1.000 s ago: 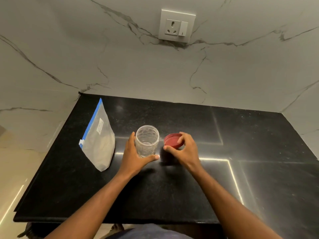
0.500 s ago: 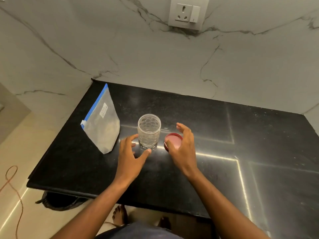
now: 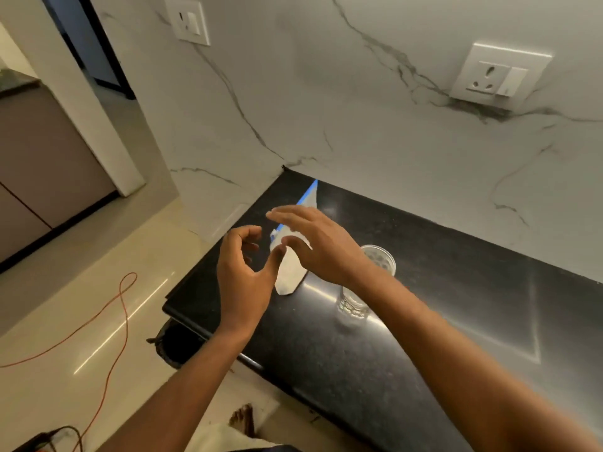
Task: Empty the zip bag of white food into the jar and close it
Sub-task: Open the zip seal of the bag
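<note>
The zip bag (image 3: pixel 290 275) of white food stands on the black counter (image 3: pixel 326 347) near its left end, its blue zip strip (image 3: pixel 308 194) pointing up. Both hands hover in front of it and hide most of it. My left hand (image 3: pixel 243 275) is open, fingers curled, just left of the bag. My right hand (image 3: pixel 318 246) is open, fingers spread, reaching across the bag's top. The clear glass jar (image 3: pixel 378 259) stands open to the right, partly behind my right forearm. The red lid is hidden from view.
A marble wall with two sockets (image 3: pixel 499 76) backs the counter. An orange cable (image 3: pixel 120 308) lies on the floor to the left. A dark bin (image 3: pixel 176 345) sits under the counter's left edge. A bare foot (image 3: pixel 243 419) shows below.
Both hands left the jar and the red lid and moved left to the zip bag. The camera swung left, and the lid went out of sight.
</note>
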The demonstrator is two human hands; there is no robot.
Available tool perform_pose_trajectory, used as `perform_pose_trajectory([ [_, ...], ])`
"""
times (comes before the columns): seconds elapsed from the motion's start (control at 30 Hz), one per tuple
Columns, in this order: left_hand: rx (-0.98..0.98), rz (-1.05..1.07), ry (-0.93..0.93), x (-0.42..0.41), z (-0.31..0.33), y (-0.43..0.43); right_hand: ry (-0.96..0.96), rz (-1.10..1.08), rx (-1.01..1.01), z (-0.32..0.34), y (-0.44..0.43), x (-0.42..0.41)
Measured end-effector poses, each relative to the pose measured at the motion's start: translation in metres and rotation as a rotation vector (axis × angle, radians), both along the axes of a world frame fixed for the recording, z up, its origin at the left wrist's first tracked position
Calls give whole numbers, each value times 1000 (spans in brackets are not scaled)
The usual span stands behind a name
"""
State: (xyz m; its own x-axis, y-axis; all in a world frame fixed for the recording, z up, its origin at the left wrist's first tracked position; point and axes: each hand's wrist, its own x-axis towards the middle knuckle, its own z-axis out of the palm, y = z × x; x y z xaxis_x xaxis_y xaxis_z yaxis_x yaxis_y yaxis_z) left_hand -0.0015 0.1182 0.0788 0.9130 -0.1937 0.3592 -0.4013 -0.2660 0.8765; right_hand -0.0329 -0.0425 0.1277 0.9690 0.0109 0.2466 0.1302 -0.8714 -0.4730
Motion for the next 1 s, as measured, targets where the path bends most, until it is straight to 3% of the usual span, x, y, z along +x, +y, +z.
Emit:
perform_pose_trajectory([
  [0.17, -38, -120, 94, 22, -8, 11, 158, 122, -190, 12, 1, 29],
  [0.43, -39, -173, 73, 44, -22, 22, 171, 181, -330, 25, -2, 41],
  [1.0, -100, -213, 43, 45, -30, 18, 256, 10, -470, 20, -99, 90],
])
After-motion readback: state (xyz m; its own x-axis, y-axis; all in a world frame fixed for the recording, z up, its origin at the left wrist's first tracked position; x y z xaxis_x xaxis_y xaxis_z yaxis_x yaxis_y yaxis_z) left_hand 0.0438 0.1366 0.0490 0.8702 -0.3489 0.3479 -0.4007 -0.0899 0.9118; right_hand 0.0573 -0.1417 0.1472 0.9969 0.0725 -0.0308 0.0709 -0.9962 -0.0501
